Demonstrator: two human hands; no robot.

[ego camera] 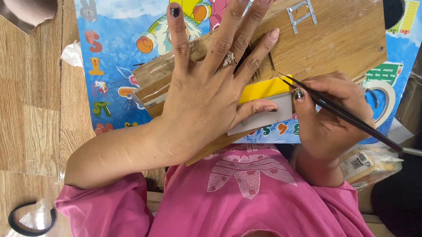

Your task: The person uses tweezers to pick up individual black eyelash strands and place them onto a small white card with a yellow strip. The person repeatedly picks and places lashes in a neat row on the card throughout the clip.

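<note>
The left hand (204,91) lies flat and spread, palm down, on a wooden board (334,28), fingers stretched toward the far edge and grasping nothing. Its nails carry dark polish and a ring (229,59) sits on one finger. Under the fingers a thin dark tuft of hair-like strands (257,62) lies on the board, pinned by the middle fingers. The thumb rests on a white card strip (266,116), which lies just below a yellow strip (264,89); both sit at the near edge of the board, partly hidden by the hand.

The right hand (331,114) is closed around a pair of slim dark tweezers (341,113), held like a pen. The tips point left and far, ending right beside the yellow strip and near the strands; whether they touch cannot be told. The long handle runs off to the right and near.

The board lies tilted on a bright blue children's poster (110,51) with cartoon figures, spread on the wood-grain floor (18,98). On the far right part of the board is a small square of silvery tape marks (302,15). A roll of tape (385,100) lies just right of the right hand, a clear packet (370,163) nearer, and a black hairband (28,223) at the near left. The person wears a pink shirt (248,206).
</note>
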